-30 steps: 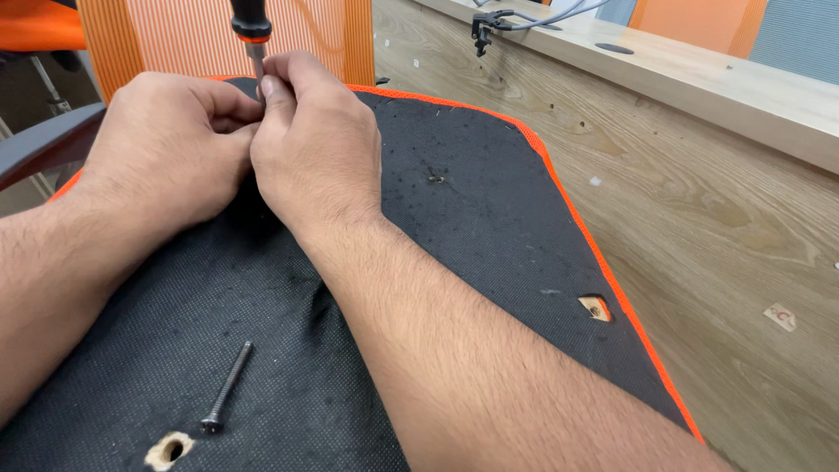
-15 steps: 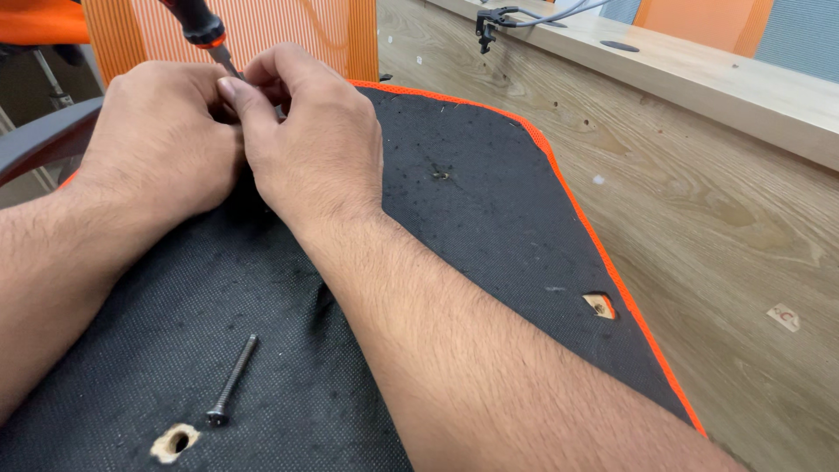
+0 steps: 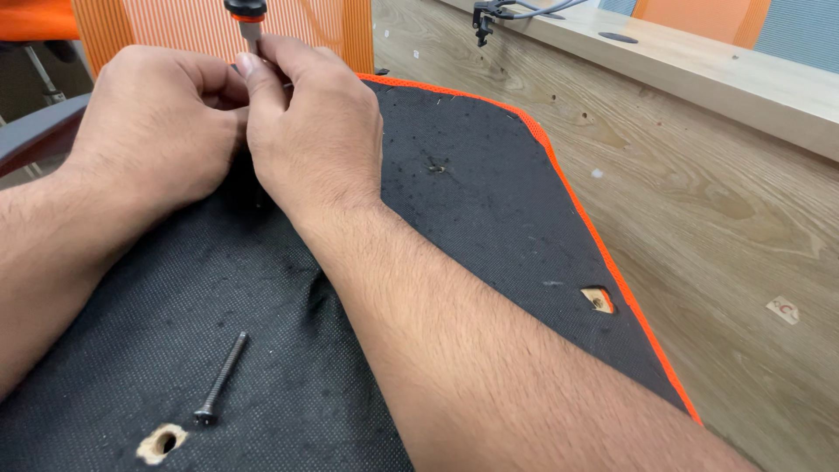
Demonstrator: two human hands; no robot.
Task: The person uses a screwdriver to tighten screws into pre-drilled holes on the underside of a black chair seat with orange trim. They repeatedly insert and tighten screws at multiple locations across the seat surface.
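Both my hands meet at the far edge of a black fabric-covered seat underside [image 3: 489,218] with an orange rim. My right hand [image 3: 310,131] pinches the metal shaft of a screwdriver [image 3: 247,19] whose black and orange handle sticks up at the top of the view. My left hand [image 3: 157,127] is curled beside it, fingers closed against the same spot; what it grips is hidden. A loose dark bolt [image 3: 221,378] lies on the fabric near me, next to a hole [image 3: 162,442] showing wood.
Another torn hole [image 3: 598,300] shows wood near the seat's right edge. An orange mesh chair back [image 3: 288,35] stands behind my hands. To the right lies a wooden floor [image 3: 725,218] and a long wooden board [image 3: 699,70] with a cable at its end.
The screwdriver handle swung from upright to leaning left and back to upright. My hands have stayed at the same spot on the seat; the bolt has not moved.
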